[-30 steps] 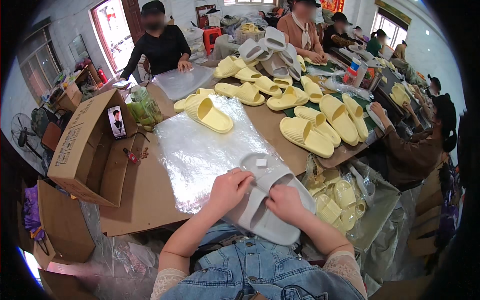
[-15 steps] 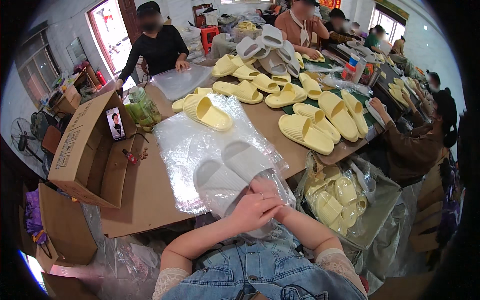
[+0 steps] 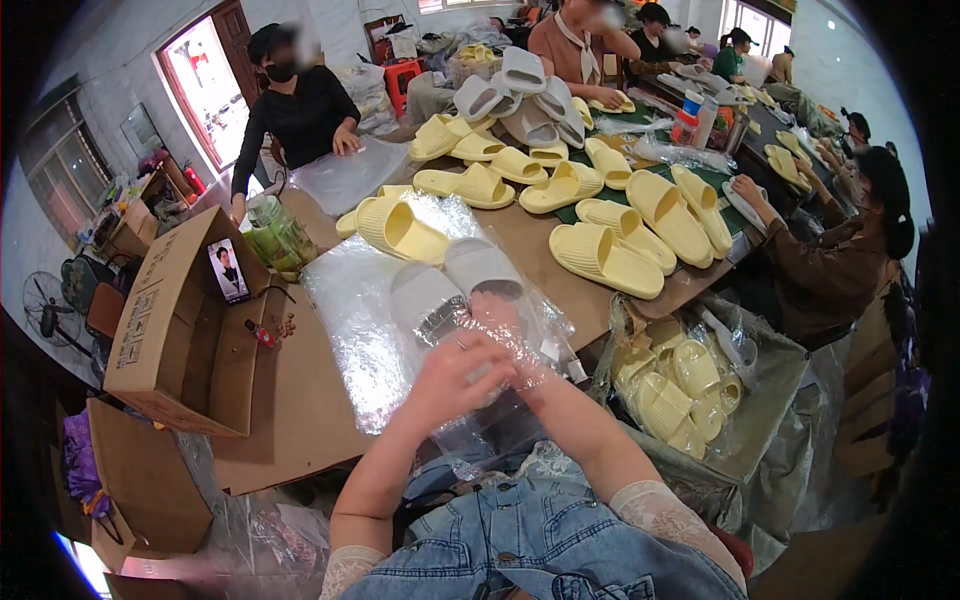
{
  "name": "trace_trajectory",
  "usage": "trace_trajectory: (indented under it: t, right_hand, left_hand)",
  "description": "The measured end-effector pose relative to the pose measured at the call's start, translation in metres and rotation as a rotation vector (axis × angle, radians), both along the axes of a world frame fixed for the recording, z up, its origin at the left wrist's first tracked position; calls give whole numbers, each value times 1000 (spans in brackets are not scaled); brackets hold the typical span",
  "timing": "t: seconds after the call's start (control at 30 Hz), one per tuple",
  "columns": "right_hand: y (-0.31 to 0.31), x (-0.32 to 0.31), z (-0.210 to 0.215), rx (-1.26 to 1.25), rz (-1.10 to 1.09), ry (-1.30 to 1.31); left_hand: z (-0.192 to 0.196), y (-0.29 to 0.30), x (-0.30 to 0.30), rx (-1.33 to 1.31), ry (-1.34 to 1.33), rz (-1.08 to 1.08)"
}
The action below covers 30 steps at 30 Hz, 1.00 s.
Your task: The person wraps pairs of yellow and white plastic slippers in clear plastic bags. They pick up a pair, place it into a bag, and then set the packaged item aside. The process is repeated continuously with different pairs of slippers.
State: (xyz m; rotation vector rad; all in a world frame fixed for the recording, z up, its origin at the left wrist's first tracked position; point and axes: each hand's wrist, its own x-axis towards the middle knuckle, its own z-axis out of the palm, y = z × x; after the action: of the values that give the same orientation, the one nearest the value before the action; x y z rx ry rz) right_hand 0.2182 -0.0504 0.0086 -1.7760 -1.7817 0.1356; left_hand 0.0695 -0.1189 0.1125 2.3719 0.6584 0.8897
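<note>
A pair of light grey slide slippers [image 3: 484,268] lies inside a clear plastic bag [image 3: 545,318], toes pointing away from me. My right hand [image 3: 497,322] reaches into the bag under the film, its fingers closed at the slippers' foot openings. Over the bag's near part, close to my right wrist, is my left hand [image 3: 462,372], with loosely bent fingers that stand apart. Beneath the bag is a stack of shiny clear plastic bags [image 3: 345,290]. A yellow slipper [image 3: 400,230] rests on its far end. The bag's near end hangs toward my lap.
Several yellow slippers [image 3: 605,258] and a grey slipper pile [image 3: 530,105] cover the far table. A cardboard box [image 3: 180,340] with a phone [image 3: 227,268] stands left. A bin [image 3: 765,425] of bagged yellow slippers sits at right. Co-workers [image 3: 300,110] work around the table.
My right hand has pushed farther forward inside the bag, and the grey slippers have moved away from me. My left hand has come off my right wrist, its fingers spreading. The view has shifted slightly.
</note>
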Motion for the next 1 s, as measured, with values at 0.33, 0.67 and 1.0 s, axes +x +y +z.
trace_trajectory:
  t: [0.33, 0.67, 1.0]
  right_hand:
    - [0, -3, 3, -68, -73, 12]
    - [1, -2, -4, -5, -87, 44]
    - [1, -2, -8, 85, -88, 53]
  left_hand:
    - [-60, 82, -39, 332, 125, 230]
    - [-89, 86, -47, 218, -105, 238]
    - [-89, 85, -47, 231, -142, 257]
